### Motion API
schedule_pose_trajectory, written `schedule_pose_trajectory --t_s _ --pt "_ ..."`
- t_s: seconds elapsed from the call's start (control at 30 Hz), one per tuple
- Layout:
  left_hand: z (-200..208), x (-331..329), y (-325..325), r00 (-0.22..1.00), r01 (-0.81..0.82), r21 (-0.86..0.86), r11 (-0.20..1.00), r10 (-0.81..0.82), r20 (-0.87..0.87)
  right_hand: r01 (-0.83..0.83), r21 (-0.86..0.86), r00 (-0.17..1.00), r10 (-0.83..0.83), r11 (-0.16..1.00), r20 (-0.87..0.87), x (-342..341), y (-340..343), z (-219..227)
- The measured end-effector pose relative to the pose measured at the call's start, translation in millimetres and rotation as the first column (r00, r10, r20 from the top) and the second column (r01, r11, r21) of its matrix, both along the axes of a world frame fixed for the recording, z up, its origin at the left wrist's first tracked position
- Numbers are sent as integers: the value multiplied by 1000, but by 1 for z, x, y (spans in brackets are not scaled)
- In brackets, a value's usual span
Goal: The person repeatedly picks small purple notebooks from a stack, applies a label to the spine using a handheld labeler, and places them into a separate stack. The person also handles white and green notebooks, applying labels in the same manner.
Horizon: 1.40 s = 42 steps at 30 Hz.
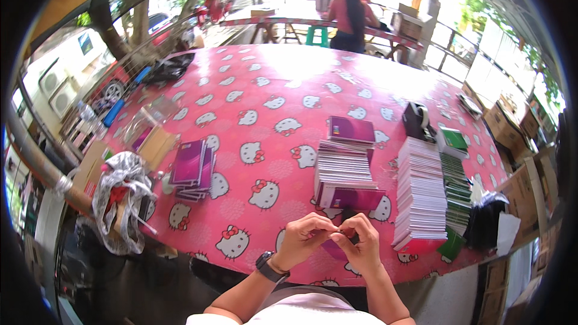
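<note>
Over the near edge of the pink table, my left hand (308, 238) and my right hand (361, 242) meet, fingertips pinched together. Whatever lies between the fingertips is too small to make out. Under the hands a bit of a purple item (334, 249) shows, mostly covered. Just beyond them is a long row of purple booklets (344, 168) packed on edge, with a purple-covered booklet (352, 199) at its near end and another purple booklet (351, 129) lying flat at its far end. A small stack of purple booklets (191, 165) lies to the left.
A long row of white-edged booklets (420, 195) and green booklets (456, 192) stand at right, with a black tape dispenser (418, 121) behind. A clear plastic bag (123, 195) sits at the left edge, a black bag (486, 221) at the right. Another person (349, 15) is at a far table.
</note>
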<state>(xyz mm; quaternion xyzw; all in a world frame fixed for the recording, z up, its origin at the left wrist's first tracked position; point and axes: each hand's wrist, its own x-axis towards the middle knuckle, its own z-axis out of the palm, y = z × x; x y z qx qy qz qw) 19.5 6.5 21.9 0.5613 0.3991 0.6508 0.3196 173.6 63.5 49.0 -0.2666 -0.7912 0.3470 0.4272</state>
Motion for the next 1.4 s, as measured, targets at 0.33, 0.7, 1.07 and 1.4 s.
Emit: schedule_pose_trajectory --t_s 0.33,0.7,1.07,1.4 --pt "1 6 -10 970 -222 -132 966 205 -131 -16 78 992 6 997 123 -14 -9 8" --pt "-11 -259 -49 242 -969 57 241 970 13 238 286 940 -294 928 171 23 62 -7" --pt "-28 -230 -33 -191 -941 340 2 822 -536 291 527 910 -401 799 106 -4 108 -33" --pt "-23 -65 -21 977 -193 -330 924 212 23 -9 253 990 -27 967 138 -16 36 -10"
